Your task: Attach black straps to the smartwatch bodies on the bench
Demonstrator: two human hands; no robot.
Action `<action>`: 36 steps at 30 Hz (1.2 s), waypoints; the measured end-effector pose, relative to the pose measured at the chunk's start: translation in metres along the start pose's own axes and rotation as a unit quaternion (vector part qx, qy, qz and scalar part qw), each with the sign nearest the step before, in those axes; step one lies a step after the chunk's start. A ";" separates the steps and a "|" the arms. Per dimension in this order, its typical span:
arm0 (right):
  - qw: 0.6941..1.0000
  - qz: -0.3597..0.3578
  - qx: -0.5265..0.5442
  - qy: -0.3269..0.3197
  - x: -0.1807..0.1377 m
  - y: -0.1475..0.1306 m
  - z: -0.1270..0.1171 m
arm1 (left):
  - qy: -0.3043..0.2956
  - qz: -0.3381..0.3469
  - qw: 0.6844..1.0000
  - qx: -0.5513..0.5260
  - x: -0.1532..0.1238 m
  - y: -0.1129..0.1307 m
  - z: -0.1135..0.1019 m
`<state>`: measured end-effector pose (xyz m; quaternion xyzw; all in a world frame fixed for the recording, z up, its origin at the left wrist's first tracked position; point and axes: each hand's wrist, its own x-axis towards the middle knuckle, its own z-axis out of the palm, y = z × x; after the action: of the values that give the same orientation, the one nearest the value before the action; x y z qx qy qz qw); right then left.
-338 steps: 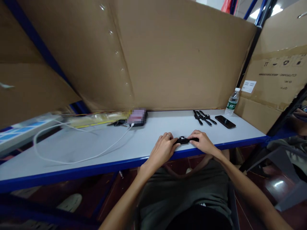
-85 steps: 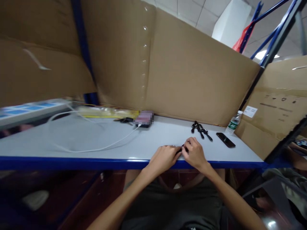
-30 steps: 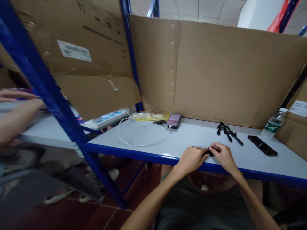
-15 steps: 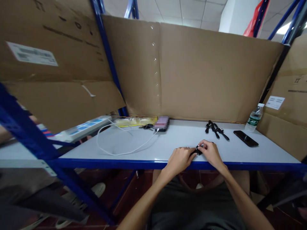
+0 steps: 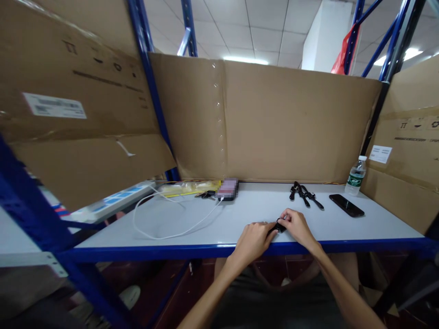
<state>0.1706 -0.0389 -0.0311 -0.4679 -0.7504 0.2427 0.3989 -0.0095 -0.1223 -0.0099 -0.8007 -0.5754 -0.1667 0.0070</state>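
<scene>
Left hand (image 5: pixel 253 238): grip pinching black strap-like piece (image 5: pixel 281 227) from eight o'clock. Right hand (image 5: pixel 296 225): grip pinching from one o'clock. Advisable: left firm, right light.

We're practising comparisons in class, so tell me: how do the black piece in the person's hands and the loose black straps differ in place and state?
The black piece is gripped by the left hand and right hand, near the table's front edge; the black straps lie unheld, farther back. The piece is partly hidden by the hands, whereas the straps are clustered in open view. Both are black.
</scene>
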 end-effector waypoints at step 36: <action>0.997 -0.057 0.012 -0.048 -0.003 -0.006 -0.005 | -0.018 -0.013 1.000 0.010 0.000 0.002 -0.005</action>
<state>0.1721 -0.0441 -0.0248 -0.4074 -0.7912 0.2508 0.3809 -0.0092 -0.1239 -0.0052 -0.7960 -0.5873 -0.1468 0.0026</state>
